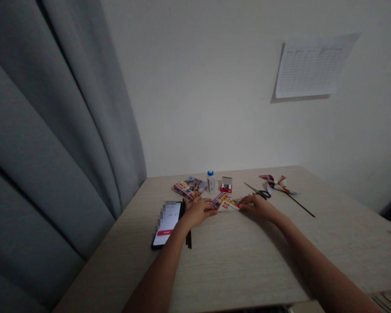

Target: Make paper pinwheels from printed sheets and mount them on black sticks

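Note:
A piece of colourful printed paper [228, 203], partly folded and showing some white, lies on the table between my hands. My left hand [198, 212] grips its left end, thumb and fingers at the edge. At the right corner, the fingers of my right hand [257, 205] pinch the paper. Just behind it stand a clear glue bottle [210, 182] with a blue cap and a small red box [226, 187] with its lid up. Scissors [260, 191] with dark handles lie beyond my right hand. Several dark sticks [189, 240] lie partly hidden under my left wrist.
A phone [167, 224] with a lit screen lies left of my left forearm. Behind it is a stack of printed paper [190, 187]. A paper pinwheel [278, 184] on a dark stick rests at the right. A grey curtain [68, 130] hangs along the table's left side.

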The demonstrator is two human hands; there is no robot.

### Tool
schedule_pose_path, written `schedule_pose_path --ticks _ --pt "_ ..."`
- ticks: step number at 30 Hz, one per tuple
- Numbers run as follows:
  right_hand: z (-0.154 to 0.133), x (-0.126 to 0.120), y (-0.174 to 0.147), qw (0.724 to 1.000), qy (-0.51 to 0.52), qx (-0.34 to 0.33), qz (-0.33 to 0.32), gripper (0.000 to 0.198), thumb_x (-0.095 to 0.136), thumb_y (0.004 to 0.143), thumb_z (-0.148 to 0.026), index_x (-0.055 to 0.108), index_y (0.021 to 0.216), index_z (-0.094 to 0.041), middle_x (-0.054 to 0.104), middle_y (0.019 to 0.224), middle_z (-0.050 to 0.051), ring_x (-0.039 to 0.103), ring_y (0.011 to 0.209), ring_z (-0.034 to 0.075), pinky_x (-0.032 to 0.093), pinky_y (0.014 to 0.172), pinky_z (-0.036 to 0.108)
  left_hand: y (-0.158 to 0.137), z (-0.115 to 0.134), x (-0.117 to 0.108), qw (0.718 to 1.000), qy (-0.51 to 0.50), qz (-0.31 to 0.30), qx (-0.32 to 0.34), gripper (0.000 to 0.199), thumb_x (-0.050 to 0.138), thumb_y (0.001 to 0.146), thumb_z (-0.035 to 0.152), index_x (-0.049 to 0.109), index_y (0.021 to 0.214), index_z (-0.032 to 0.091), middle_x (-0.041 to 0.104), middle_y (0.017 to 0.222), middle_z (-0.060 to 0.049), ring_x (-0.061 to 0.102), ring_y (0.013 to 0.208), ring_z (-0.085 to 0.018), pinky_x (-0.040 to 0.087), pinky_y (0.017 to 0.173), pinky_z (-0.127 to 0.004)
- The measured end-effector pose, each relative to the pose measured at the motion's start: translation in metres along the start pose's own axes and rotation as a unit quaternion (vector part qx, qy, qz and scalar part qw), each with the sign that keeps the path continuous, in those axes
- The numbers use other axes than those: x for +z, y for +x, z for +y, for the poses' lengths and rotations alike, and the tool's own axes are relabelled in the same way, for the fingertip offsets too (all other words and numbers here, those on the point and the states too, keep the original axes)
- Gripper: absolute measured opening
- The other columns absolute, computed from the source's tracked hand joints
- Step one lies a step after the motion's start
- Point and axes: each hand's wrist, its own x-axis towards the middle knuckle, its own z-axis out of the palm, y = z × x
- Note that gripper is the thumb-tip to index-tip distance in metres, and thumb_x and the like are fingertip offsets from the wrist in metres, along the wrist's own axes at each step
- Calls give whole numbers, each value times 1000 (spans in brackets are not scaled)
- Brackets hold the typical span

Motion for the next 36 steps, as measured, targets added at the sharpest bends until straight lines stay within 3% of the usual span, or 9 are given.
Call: schedule_pose_path --ticks 11,27,36 --pt "1 5 4 997 -69 21 21 37 46 93 -41 75 93 -19 77 92 10 67 84 24 47 85 36 -2 5 -7 1000 -1 -26 15 30 63 86 55 75 108 40 57 142 0 36 138 -37 8 114 -68" --pt "-1 9 8 992 -105 40 61 35 43 95 -35 72 86 -17 74 82 9 65 77 21 45 80 32 3 4 -3 1000 -15 15 -18 25 60 90 49 78 101 35 61 137 -3 36 139 -35 6 112 -71" --pt "-5 10 8 990 -110 22 84 31 46 95 -32 73 85 -20 75 83 8 67 80 22 37 103 40 9 -2 3 998 -8 56 0 22 62 90 43 79 95 30 63 133 -4 39 135 -32 7 116 -65"
